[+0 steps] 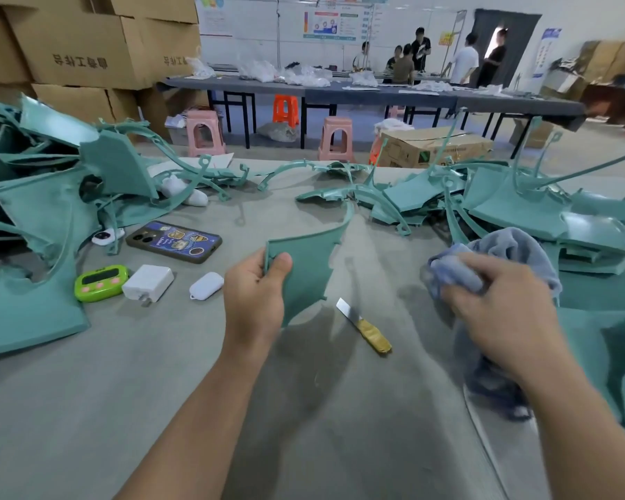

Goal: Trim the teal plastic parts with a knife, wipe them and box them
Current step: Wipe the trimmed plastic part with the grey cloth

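One flat, fin-shaped teal part [305, 268] with long curved tip, matte

Lighting: bright, even, overhead, indoor; soft diffuse shadows on the grey table [159, 409]; motion blur on the right hand [498, 312] and blue cloth [513, 247]; wide-angle bending at frame edges; far background soft; knife [363, 325] blade glints pale.

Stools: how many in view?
3. Left pink stool and centre pink stool before the far table, orange stool under it. Others may be hidden behind table legs.
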Tool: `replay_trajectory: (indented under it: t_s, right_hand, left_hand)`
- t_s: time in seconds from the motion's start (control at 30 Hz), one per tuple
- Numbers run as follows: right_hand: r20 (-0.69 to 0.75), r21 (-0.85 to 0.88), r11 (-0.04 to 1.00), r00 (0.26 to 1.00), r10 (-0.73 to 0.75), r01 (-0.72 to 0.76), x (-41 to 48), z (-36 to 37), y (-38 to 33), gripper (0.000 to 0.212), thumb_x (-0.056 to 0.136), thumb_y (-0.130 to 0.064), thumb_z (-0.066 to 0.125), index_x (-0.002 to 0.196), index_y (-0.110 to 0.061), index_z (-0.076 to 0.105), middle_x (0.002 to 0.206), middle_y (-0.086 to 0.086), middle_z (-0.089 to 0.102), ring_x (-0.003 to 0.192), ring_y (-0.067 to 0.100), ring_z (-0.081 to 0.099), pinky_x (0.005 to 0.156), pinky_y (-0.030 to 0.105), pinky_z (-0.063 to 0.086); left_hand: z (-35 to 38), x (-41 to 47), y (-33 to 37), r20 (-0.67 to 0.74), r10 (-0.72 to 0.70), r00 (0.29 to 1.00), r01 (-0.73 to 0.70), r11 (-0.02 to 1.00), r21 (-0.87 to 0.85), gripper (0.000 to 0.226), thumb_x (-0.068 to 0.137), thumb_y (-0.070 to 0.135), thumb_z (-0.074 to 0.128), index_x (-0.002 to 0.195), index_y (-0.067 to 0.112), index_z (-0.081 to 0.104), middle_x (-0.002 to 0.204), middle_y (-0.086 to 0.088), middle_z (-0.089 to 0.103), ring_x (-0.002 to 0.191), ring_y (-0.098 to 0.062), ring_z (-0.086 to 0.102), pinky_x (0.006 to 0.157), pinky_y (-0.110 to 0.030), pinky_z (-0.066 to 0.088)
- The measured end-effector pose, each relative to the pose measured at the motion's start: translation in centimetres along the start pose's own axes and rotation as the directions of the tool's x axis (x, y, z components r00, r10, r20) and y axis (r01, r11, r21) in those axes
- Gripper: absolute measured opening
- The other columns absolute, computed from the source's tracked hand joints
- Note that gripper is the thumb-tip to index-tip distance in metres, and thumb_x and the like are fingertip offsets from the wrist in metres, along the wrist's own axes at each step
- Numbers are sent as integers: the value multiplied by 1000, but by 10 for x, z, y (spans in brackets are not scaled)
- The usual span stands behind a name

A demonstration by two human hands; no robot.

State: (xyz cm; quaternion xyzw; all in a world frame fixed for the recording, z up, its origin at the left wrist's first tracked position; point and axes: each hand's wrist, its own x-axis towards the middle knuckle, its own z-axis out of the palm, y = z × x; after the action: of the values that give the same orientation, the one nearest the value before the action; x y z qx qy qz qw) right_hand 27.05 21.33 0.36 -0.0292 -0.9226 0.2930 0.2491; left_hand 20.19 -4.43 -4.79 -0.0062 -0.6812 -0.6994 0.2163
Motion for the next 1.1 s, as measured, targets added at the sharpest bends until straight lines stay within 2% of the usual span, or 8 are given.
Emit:
replay_trajectory:
  t_s: [0.13,0.3,0.47,0.63,0.77,0.93,1.03,1.1]
  right_hand:
    - [-105,317,917,970,-219,241,14,27,-72,14,89,-20,72,98,-30,75,92,-21,72,87,-5,60,74,5,38]
    - [24,176,849,860,-510,498,7,88,-103,9,97,-12,62,95,-17,69,90,-7,68,88,15,55,92,39,40]
    - [74,431,846,922,-380,314,14,96,-82,13,101,-32,49,94,-31,60,86,-18,59,86,10,53,74,26,39]
    - [-20,331,887,942,-335,322,28,98,-67,18,102,-26,52,94,-29,67,90,-19,62,92,14,54,83,27,40]
    - [-67,261,929,965,-253,262,52,99,-42,21,100,-20,54,90,-10,70,91,-1,64,90,21,54,80,34,40]
    - [-30,80,994,997,-75,77,87,91,3,24,101,-22,58,119,-10,70,125,10,60,116,25,52,97,30,38]
    - [-125,146,977,977,174,-156,102,84,20,15,99,-18,56,88,-14,65,93,7,65,84,24,54,71,32,37]
    - [-194,407,833,856,480,-375,103,80,24,23,96,-18,60,74,-12,63,66,1,56,64,21,47,56,30,30]
  left_hand:
    - [8,-7,-4,138,111,984,-140,964,228,23,87,32,58,80,12,67,66,-3,62,67,-14,49,66,-38,50]
    - [10,-7,-10,169,60,984,-80,991,111,28,88,10,51,62,21,51,58,11,46,56,-8,41,56,-29,43]
    - [9,-7,-9,278,94,956,-122,989,85,36,88,34,63,68,5,58,64,-20,52,65,-17,48,61,-58,55]
    - [6,-5,-5,242,141,960,-176,975,132,18,85,27,62,69,19,63,57,10,50,58,-5,42,54,-24,43]
    - [4,-4,-3,217,148,965,-176,978,114,25,86,26,62,70,6,62,61,12,45,60,-8,37,55,-28,35]
    - [1,-5,-3,274,200,941,-236,966,106,30,88,23,61,69,1,55,63,10,41,61,-10,35,55,-28,32]
    - [2,-4,-3,260,159,952,-190,977,99,31,88,27,61,76,-2,62,67,5,50,65,-12,42,57,-33,38]
    - [1,-3,-3,207,95,974,-106,993,46,23,87,29,61,85,9,71,73,-1,65,69,-12,51,62,-33,46]
